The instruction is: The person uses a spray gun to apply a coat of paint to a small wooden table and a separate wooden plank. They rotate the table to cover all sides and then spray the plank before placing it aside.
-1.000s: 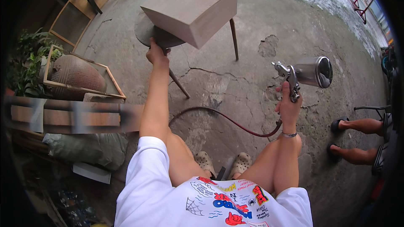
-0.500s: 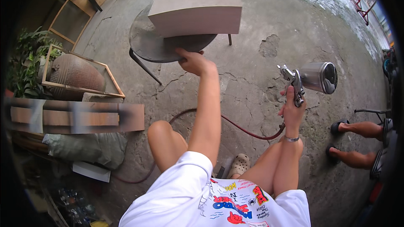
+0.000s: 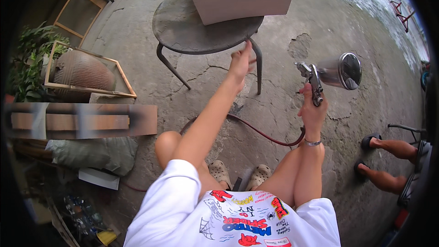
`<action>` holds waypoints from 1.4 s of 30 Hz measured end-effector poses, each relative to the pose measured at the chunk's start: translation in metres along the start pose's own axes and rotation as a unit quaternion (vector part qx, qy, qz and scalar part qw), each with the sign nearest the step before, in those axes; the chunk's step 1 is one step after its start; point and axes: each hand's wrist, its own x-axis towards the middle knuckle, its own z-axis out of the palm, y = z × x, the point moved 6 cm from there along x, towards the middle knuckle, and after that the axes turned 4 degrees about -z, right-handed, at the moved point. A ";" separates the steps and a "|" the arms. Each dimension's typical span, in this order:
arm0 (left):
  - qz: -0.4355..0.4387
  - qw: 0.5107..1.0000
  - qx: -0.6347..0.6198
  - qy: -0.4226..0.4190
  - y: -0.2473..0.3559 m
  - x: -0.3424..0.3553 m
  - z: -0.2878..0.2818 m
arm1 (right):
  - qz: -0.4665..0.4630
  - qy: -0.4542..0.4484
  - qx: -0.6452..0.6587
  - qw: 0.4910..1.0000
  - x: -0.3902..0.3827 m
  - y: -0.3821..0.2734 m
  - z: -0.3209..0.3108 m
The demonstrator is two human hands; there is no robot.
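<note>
A spray gun (image 3: 314,84) with a shiny metal cup is gripped in my right hand (image 3: 314,110), held out over the floor to the right. A dark hose runs from below that hand. Ahead of me stands a round dark stool (image 3: 176,29) with thin bent legs. A pale box-shaped block (image 3: 249,3) sits on its seat, toward the right. My left hand (image 3: 241,64) is at the stool's near edge, by a front leg. Its index finger stretches up to the rim; whether it touches cannot be told. That hand holds nothing, its fingers apart and slightly blurred.
The hose (image 3: 265,141) curves over cracked concrete before my feet. At left are a clay jar (image 3: 82,73), a wooden frame (image 3: 123,80), a long cardboard piece (image 3: 144,120) and a grey sack (image 3: 109,153). Another person's legs (image 3: 388,174) are at the right.
My left hand has come off the stool's near rim and shifted right. The stool seat looks turned, and the block appears farther right and up. The spray gun stays in my right hand.
</note>
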 end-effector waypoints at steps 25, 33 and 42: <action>-0.027 0.652 0.708 -0.270 -0.087 -0.137 -0.063 | 0.036 -0.012 -0.055 0.998 0.001 0.014 0.021; 0.009 0.662 0.700 -0.268 -0.095 -0.131 -0.064 | 0.040 -0.015 -0.057 0.997 -0.003 -0.001 0.023; 0.018 0.654 0.707 -0.269 -0.097 -0.134 -0.068 | 0.034 -0.023 -0.091 0.995 -0.002 0.001 0.027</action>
